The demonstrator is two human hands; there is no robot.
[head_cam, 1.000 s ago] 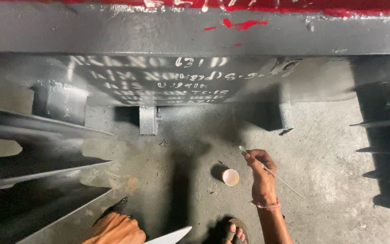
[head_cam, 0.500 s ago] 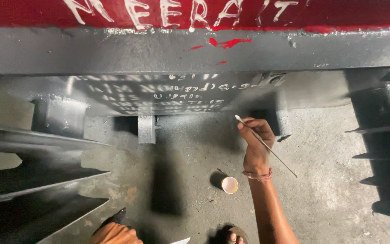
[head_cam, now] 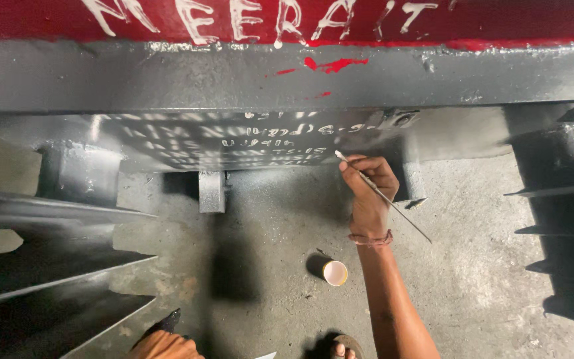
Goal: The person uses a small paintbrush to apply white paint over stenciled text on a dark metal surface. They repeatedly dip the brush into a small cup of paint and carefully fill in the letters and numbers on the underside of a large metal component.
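Observation:
My right hand (head_cam: 369,189) grips a thin paintbrush (head_cam: 393,205), its tip raised against the lower right of a dark grey metal panel (head_cam: 234,139) that carries white hand-painted lettering. A thread band circles my wrist. A small paper cup of white paint (head_cam: 335,272) stands on the concrete floor just below and left of that hand. My left hand does not show; only my bent knee (head_cam: 164,346) appears at the bottom edge.
A grey steel beam (head_cam: 167,76) with red paint splashes runs across the top, under a red band with white lettering (head_cam: 267,16). Pointed grey metal blades (head_cam: 48,266) jut in from the left, more on the right (head_cam: 559,233). My sandalled toes (head_cam: 345,347) rest near the cup.
My right hand has lifted from beside the paint cup up to the lettered panel, carrying the brush. The view has tilted upward, showing more of the red band.

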